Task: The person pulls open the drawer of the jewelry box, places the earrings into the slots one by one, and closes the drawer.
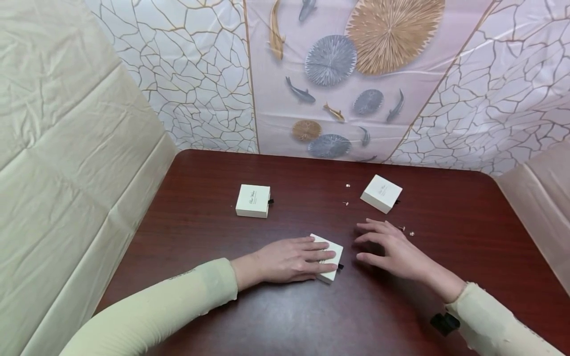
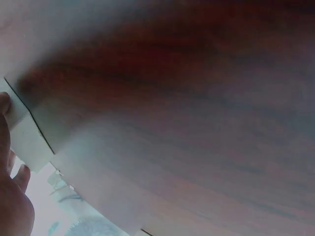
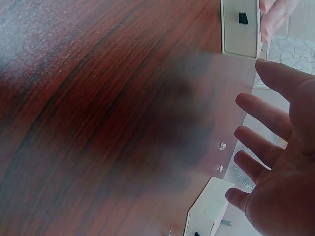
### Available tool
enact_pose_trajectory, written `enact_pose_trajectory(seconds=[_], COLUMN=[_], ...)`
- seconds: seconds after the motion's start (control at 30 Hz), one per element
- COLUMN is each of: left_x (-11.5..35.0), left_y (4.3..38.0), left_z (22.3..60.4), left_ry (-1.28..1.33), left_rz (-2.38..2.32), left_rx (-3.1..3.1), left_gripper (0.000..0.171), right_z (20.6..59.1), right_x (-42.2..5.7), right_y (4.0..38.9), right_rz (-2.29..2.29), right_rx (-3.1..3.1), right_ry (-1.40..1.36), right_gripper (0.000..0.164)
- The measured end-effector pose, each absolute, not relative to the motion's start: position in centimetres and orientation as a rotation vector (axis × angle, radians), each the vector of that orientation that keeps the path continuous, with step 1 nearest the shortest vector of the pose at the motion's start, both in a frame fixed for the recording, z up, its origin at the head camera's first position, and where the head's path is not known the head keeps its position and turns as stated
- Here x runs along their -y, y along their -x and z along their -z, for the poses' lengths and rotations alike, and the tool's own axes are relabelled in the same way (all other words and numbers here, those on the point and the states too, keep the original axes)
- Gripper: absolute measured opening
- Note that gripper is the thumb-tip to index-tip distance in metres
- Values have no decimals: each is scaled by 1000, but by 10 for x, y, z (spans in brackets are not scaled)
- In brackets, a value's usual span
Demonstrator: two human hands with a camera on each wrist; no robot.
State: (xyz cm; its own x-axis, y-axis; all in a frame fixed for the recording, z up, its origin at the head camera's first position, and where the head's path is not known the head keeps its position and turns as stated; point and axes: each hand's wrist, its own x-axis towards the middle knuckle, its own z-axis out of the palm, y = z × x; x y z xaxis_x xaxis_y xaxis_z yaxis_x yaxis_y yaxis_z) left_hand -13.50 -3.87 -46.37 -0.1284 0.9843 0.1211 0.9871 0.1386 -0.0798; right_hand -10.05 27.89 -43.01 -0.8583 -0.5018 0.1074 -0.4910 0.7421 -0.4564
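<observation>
A small white drawer-type box [image 1: 330, 275] with a black pull tab [image 1: 341, 266] lies on the table under my left hand [image 1: 294, 259]. The extended fingers of that hand rest across its lid and cover most of the top. My right hand [image 1: 392, 249] hovers just right of this box, fingers spread and slightly bent, holding nothing. In the right wrist view the tabbed end of the white box [image 3: 240, 34] faces my right palm. Tiny shiny stud-like pieces [image 1: 411, 234] lie just beyond the right hand's knuckles.
Another white box [image 1: 253, 200] with printed lettering lies at the back left, and a third white box [image 1: 381, 193] at the back right. Between them are two more tiny shiny pieces [image 1: 346, 203]. Patterned cloth [image 1: 200, 74] hangs behind the dark red wooden table [image 1: 200, 168].
</observation>
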Motion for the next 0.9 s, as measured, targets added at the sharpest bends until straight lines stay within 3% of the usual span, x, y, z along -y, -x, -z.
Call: enact_pose_trajectory(seconds=[0.9], left_x=[48], left_y=[182], left_z=[467], left_ry=[1724], left_rz=[182], left_rx=[2417], left_gripper=[46], right_z=[431], right_x=[-252], right_y=[127], right_rz=[766], right_rx=[-2951], right_ry=[959], right_gripper=[29])
